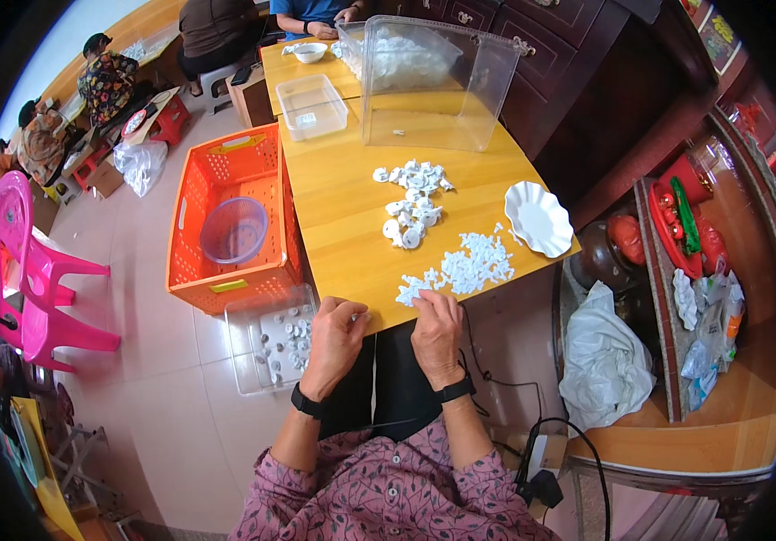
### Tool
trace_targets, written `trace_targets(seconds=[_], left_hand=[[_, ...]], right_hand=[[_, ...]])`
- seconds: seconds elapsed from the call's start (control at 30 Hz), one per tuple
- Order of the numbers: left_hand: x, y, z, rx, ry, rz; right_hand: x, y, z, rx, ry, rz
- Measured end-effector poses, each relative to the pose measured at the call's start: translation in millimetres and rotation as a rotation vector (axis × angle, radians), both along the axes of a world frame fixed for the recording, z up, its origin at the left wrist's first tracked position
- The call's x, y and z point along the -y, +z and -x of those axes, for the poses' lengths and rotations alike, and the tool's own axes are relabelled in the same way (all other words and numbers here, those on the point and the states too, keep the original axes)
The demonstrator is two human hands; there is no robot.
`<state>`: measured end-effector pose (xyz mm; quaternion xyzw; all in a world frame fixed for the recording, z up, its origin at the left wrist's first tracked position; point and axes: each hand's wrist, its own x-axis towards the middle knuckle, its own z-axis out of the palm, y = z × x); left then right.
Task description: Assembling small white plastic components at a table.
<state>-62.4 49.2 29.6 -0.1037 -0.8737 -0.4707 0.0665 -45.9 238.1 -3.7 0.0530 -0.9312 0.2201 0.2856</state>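
At the table's near edge my left hand (337, 335) is closed, thumb and fingers pressed together. Whatever it may hold is hidden. My right hand (438, 330) has its bent fingertips drawn together at the near left end of a heap of tiny white pieces (469, 264). It touches that heap, but I cannot make out what is between the fingers. Farther up the table lies a cluster of larger white round parts (413, 200). A white fluted dish (538, 219) rests to the right of the small pieces.
A big clear bin (442, 104) tipped on its side and a shallow clear tray (312, 106) occupy the far part of the table. Left of it stands an orange crate (217, 287) holding a purple-tinted basin (235, 231). A clear box (246, 361) with round parts sits on the floor. Someone in blue (302, 11) works opposite.
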Motion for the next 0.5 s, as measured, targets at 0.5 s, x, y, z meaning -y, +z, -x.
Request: trace_targets(seconds=[0.5], left_hand=[[3, -8, -28, 0.739, -0.115, -1.222]], right_hand=[[0, 5, -6, 0.023, -0.003, -0.027]])
